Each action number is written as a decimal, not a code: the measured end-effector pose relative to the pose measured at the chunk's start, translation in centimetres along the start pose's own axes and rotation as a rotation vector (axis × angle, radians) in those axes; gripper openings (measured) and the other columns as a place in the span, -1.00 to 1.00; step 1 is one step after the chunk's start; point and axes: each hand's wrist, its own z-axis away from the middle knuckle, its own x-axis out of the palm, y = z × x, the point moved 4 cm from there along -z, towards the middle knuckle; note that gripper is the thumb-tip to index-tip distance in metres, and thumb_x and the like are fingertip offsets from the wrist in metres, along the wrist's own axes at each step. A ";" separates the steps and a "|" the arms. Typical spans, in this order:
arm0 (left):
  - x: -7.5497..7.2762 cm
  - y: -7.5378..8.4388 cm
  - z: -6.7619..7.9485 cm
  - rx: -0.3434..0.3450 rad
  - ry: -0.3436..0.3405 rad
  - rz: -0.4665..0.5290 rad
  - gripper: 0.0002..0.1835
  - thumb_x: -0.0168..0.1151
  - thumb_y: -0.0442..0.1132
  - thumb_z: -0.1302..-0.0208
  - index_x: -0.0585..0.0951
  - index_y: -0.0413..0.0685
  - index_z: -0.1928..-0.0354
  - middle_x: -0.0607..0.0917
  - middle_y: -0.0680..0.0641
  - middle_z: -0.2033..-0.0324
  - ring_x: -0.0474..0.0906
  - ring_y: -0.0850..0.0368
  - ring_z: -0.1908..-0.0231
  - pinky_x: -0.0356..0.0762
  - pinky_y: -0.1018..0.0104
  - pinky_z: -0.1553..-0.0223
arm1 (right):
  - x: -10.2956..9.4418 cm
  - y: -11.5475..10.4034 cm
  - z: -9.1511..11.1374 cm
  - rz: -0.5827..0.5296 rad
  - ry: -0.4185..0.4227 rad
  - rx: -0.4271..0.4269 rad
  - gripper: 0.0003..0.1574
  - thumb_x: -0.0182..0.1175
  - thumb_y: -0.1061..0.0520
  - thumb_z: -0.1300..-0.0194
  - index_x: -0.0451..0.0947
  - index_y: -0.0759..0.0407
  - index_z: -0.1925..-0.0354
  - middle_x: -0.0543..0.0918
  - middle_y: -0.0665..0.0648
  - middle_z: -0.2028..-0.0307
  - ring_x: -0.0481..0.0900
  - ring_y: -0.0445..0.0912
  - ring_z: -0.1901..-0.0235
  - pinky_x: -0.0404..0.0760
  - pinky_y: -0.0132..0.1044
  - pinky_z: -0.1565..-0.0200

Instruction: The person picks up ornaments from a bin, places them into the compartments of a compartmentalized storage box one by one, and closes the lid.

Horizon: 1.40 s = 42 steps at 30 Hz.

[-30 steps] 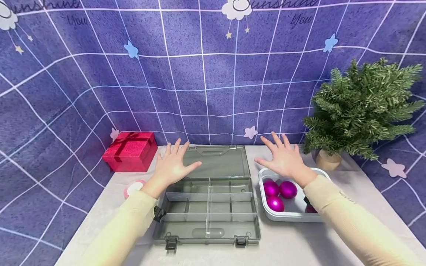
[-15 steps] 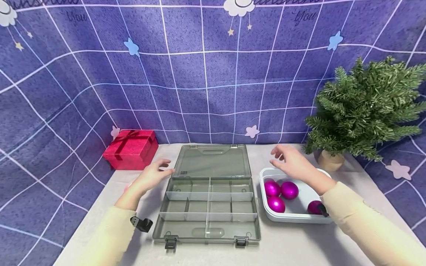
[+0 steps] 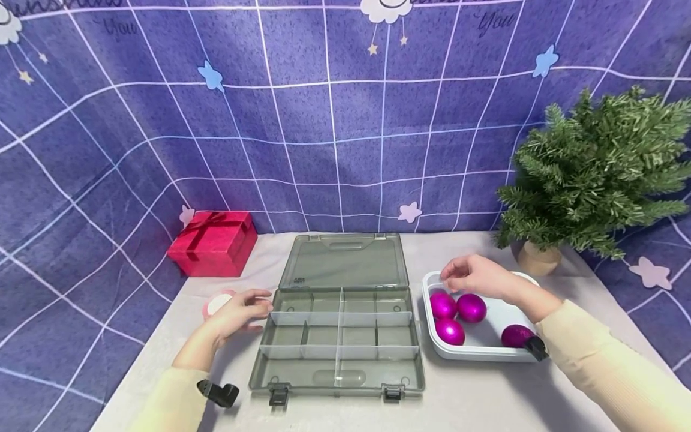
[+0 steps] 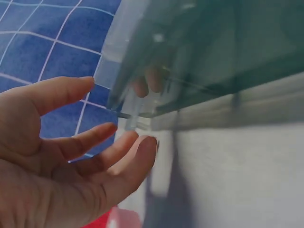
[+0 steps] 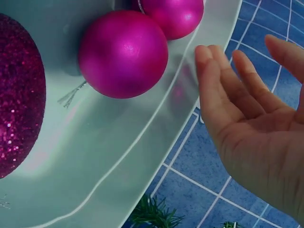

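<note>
Baubles (image 3: 472, 308): satin, glittery spheres | right hand (image 3: 477, 278): loose, thumb apart, near glossy tray (image 3: 475, 353) | left hand (image 3: 236, 315): likewise, beside translucent case (image 3: 302, 364)

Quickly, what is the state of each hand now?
Left hand: open, holding nothing, beside the grey translucent plastic box.
Right hand: open, holding nothing, above the white rectangular plastic tub.

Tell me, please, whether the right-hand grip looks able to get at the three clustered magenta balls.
Probably yes: the right-hand grip looks empty and close to the clustered balls, the white tub is open on top, and nothing seems to cover them.
</note>
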 end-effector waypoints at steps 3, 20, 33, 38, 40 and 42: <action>0.1 -1.0 0.6 -0.014 -0.068 0.075 -0.35 0.12 -0.33 -0.45 0.16 -0.48 -0.45 0.54 -0.30 -0.13 0.58 0.08 0.01 0.61 0.02 0.04 | 0.3 0.2 0.5 -0.031 -0.035 0.037 -0.58 0.25 0.23 -0.33 0.55 0.55 -0.03 0.72 0.29 0.16 0.68 0.14 0.11 0.65 0.03 0.02; 0.3 -3.1 2.5 -0.018 -0.101 0.131 -0.26 0.18 -0.31 -0.44 0.10 -0.43 -0.50 0.30 -0.47 -0.36 0.52 0.03 -0.13 0.58 0.02 0.04 | 1.7 -1.1 1.3 0.054 -0.009 0.116 -0.37 0.34 0.22 -0.26 0.47 0.61 -0.17 0.62 0.48 -0.08 0.56 0.31 -0.13 0.43 0.17 -0.22; 0.8 -3.8 2.9 -0.004 -0.126 0.159 -0.27 0.16 -0.32 -0.44 0.09 -0.45 -0.50 0.30 -0.47 -0.36 0.52 0.06 -0.11 0.57 0.02 0.01 | 4.1 -0.2 1.0 0.238 0.101 0.096 -0.44 0.45 0.22 -0.15 0.59 0.53 -0.06 0.71 0.38 0.07 0.63 0.26 -0.03 0.50 0.13 -0.13; 0.9 -3.3 2.4 0.020 -0.153 0.164 -0.26 0.13 -0.36 -0.43 0.05 -0.51 -0.49 0.24 -0.54 -0.38 0.53 0.07 -0.09 0.58 0.02 0.00 | 4.2 0.7 1.0 0.297 0.138 0.116 -0.42 0.49 0.18 -0.08 0.62 0.48 -0.03 0.73 0.32 0.11 0.65 0.21 0.03 0.50 0.11 -0.12; 0.9 -3.1 2.3 0.032 -0.161 0.163 -0.26 0.12 -0.37 -0.43 0.04 -0.53 -0.49 0.23 -0.56 -0.38 0.53 0.08 -0.09 0.58 0.02 -0.01 | 4.2 1.0 1.0 0.297 0.158 0.116 -0.43 0.49 0.18 -0.05 0.63 0.46 0.00 0.74 0.28 0.15 0.66 0.18 0.08 0.51 0.09 -0.09; 0.9 -2.8 2.2 0.035 -0.161 0.161 -0.26 0.12 -0.38 -0.42 0.04 -0.52 -0.50 0.22 -0.56 -0.38 0.53 0.08 -0.08 0.58 0.02 0.00 | 4.1 1.3 1.0 0.294 0.173 0.109 -0.46 0.50 0.17 -0.03 0.64 0.43 0.04 0.74 0.24 0.18 0.67 0.13 0.12 0.53 0.05 -0.05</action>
